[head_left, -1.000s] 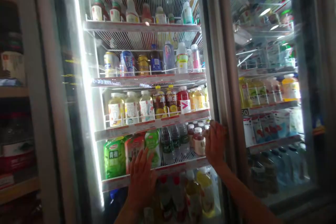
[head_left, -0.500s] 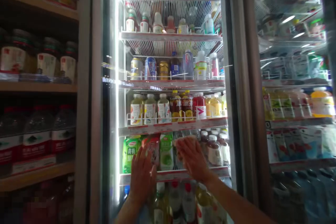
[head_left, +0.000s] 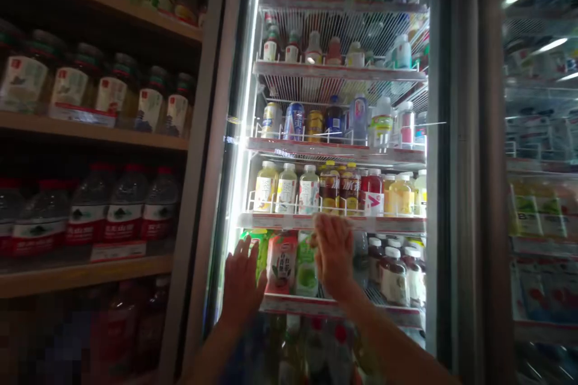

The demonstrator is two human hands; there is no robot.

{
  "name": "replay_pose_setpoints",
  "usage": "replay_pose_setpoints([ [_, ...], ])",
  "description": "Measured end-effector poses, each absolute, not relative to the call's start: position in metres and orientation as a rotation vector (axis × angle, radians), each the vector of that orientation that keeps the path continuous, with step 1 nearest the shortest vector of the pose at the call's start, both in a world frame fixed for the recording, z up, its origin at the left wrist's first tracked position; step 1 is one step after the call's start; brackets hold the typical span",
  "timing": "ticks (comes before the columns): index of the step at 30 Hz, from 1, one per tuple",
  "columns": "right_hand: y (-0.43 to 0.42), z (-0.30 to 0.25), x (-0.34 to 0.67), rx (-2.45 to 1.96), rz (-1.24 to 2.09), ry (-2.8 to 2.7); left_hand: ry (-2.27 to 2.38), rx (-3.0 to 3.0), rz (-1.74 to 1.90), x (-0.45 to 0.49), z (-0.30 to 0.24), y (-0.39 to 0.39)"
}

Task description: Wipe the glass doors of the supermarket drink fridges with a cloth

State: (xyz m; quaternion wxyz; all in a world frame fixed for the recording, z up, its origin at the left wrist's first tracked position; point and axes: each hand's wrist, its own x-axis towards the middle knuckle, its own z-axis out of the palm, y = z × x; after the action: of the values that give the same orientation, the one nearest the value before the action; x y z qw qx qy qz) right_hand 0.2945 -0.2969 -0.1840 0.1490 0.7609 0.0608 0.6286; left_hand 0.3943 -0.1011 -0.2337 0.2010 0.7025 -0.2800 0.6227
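My left hand (head_left: 242, 277) is raised with fingers spread, in front of a green pouch (head_left: 258, 246) at the left of a cooler shelf. It appears close to or against the glass; contact cannot be told. My right hand (head_left: 335, 252) is held up with its fingers together and bent. A pale patch shows at its fingers, too blurred to name. Between the hands are a red pouch (head_left: 282, 261) and a light green pouch (head_left: 306, 271). To the right of my right hand stand dark bottles with white caps (head_left: 394, 277).
The tall cooler has a metal frame (head_left: 465, 132) and a bright light strip (head_left: 248, 96). Its shelves (head_left: 338, 72) hold bottles and cans. At left, a wooden shelf (head_left: 90, 274) carries red-labelled water bottles (head_left: 124, 210). Another drinks cooler stands at the right.
The view has turned left, so the cooler sits farther right and more of the wooden shelves shows. My right hand has moved up and left against the shelves, now overlapping the light green pouch.
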Motion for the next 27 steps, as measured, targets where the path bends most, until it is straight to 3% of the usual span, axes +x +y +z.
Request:
replay_pose_setpoints([
  [3,-0.282,-0.180,0.302,2.167,1.487,0.569,-0.779,1.993,1.728,0.397,-0.232,-0.095],
  [8,-0.269,-0.164,0.313,2.175,1.788,0.239,-0.695,2.037,1.675,0.403,-0.228,-0.081],
  [13,-0.242,-0.156,0.329,2.127,1.379,0.789,-0.675,2.061,1.616,0.409,-0.226,-0.065],
  [18,-0.204,-0.131,0.353,2.284,1.613,0.514,-0.622,2.047,1.664,0.415,-0.224,-0.041],
  [23,-0.174,-0.128,0.379,2.093,1.280,0.963,-0.632,2.013,1.652,0.419,-0.216,-0.016],
  [27,-0.161,-0.110,0.394,2.152,1.458,0.757,-0.613,1.982,1.641,0.423,-0.204,-0.007],
])
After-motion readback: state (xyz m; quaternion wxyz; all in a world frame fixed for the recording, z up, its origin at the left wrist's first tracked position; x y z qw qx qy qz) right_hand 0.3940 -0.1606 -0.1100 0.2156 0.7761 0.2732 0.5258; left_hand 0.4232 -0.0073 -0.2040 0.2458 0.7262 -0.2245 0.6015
